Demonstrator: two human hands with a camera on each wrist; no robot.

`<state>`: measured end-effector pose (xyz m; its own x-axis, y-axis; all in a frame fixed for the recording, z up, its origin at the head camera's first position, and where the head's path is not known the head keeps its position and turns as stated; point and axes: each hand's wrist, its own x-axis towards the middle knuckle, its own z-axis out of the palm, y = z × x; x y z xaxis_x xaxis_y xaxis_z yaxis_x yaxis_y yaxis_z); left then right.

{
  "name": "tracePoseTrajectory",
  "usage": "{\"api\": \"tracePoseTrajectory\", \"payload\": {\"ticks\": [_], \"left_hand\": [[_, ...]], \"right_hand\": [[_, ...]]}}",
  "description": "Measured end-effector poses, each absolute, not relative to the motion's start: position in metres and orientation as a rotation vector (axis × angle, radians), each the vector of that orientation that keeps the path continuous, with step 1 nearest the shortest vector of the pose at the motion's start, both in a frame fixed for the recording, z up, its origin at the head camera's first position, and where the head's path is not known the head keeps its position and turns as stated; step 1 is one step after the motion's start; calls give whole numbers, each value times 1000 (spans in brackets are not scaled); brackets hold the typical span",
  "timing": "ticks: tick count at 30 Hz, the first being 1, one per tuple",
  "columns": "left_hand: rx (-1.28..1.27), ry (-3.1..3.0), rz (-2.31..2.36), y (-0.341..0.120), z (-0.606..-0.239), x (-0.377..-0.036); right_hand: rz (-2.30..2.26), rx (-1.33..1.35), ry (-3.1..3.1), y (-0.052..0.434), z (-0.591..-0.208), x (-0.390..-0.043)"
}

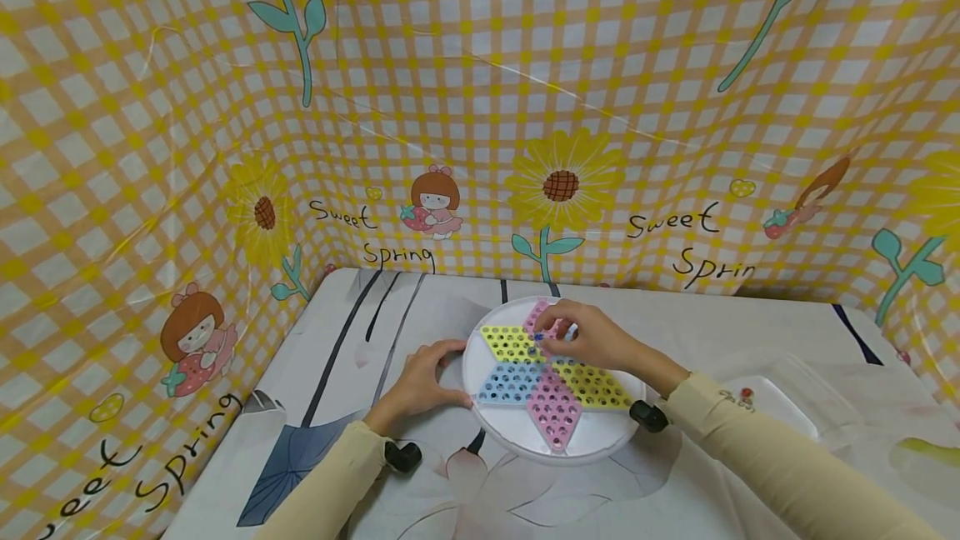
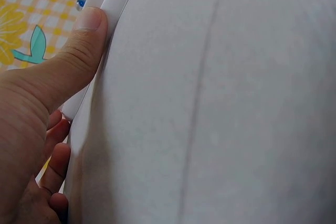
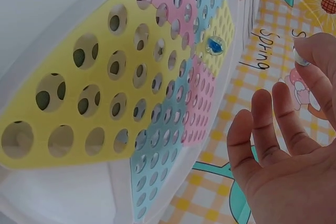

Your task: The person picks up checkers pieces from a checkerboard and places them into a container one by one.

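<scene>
A round white Chinese checkers board (image 1: pixel 510 433) lies on the table, its perforated star coloured pink, yellow and blue. At its left rim my left hand (image 1: pixel 417 380) grips the edge, thumb toward the near side and fingers farther along. The left wrist view shows that thumb against the rim. Over the far part of the star, my right hand (image 1: pixel 592 338) pinches a small glass marble (image 3: pixel 301 59) between thumb and index finger; its other fingers are spread and loosely bent. A clear marble with a blue swirl (image 3: pixel 214 45) sits in a yellow section of the board.
To the right of the board, partly behind the right forearm, is a white tray (image 1: pixel 787 413) with a small reddish thing (image 1: pixel 746 393) in it. Translucent plastic (image 1: pixel 821 377) lies beside it. A checked cloth (image 1: pixel 465 107) hangs behind and left of the table.
</scene>
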<state>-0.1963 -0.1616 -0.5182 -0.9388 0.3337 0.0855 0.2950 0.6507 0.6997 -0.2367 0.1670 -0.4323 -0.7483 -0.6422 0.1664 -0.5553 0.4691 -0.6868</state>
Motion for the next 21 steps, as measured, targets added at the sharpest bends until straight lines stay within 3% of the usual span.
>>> {"api": "tracePoseTrajectory", "payload": {"ticks": [21], "left_hand": [[520, 2808, 1171, -162, -520, -196]], "right_hand": [[-1162, -1037, 2614, 165, -435, -235]]}}
